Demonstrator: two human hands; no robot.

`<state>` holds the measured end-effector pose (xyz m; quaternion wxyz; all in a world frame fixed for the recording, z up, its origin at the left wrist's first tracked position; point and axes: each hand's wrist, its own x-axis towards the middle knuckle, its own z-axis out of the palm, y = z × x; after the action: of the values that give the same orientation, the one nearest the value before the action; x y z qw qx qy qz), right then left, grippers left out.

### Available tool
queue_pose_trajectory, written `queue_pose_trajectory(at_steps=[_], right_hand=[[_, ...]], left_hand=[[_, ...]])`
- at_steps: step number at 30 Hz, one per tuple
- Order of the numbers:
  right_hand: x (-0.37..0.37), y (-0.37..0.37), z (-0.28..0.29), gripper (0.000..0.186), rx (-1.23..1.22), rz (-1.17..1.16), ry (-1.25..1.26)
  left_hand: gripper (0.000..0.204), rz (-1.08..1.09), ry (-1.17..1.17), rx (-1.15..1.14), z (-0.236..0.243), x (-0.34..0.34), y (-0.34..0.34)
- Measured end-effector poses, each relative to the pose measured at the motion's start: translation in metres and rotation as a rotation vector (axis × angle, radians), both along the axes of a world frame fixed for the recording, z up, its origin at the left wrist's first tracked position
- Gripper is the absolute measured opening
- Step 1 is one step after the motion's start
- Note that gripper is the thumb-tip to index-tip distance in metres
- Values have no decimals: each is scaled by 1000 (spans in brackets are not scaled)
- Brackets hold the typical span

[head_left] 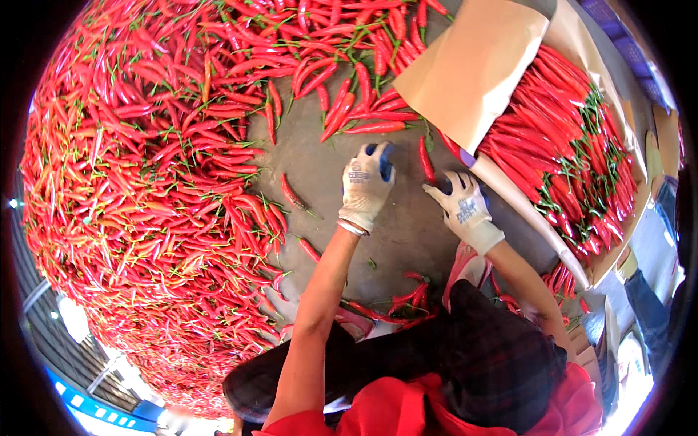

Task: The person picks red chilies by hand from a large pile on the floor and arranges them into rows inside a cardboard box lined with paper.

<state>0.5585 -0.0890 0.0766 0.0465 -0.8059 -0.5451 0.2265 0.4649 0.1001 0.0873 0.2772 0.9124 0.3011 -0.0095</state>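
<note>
A bare strip of smooth grey floor (407,232) gives the hands open room, bounded to the left and ahead by the ragged edge of a huge heap of glossy red chillies with green stems (167,167). To the right, the strip ends at the pale wall of an open brown cardboard carton (534,218), whose broad flap (472,73) leans out over the strip's far corner. Slender red chillies (538,123) lie packed inside it, tips mostly toward the hands.

The left hand (367,182), in a white knitted glove with blue palm coating, is over the strip with fingers curled; whether it pinches anything, I cannot tell. The right hand (464,207), gloved alike, has its thumb and fingers spread beside the carton wall. One long red chilli (426,160) lies between the hands, just beside the right fingertips; contact is unclear. Another single chilli (293,192) lies near the heap's edge.

Beyond the carton show another person's blue-trousered leg (647,298) and a purple crate (625,36)
</note>
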Motion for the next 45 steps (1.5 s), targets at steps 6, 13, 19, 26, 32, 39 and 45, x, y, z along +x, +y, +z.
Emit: queue_pose_trajectory(at_steps=[6, 13, 19, 26, 32, 39, 45], right_hand=[[-7, 10, -4, 44, 243, 258, -118], [-5, 9, -4, 63, 54, -505, -54], [-10, 16, -8, 60, 34, -570, 111], [-15, -46, -10, 35, 296, -1070, 883], [-21, -72, 30, 52, 300, -1226, 807], [-33, -28, 72, 49, 770, -556, 1144], [-26, 35, 55, 45, 356, -1027, 859]], left_hand=[[43, -190, -137, 352, -16, 6, 29], [43, -289, 0, 469, -29, 33, 42], [32, -181, -26, 408, -35, -10, 38], [41, -647, -202, 394, -39, -6, -21], [28, -696, -82, 386, -55, 29, -34], [47, -109, -715, -293, -1, -21, 7], [52, -187, -6, -123, 19, -75, 47]])
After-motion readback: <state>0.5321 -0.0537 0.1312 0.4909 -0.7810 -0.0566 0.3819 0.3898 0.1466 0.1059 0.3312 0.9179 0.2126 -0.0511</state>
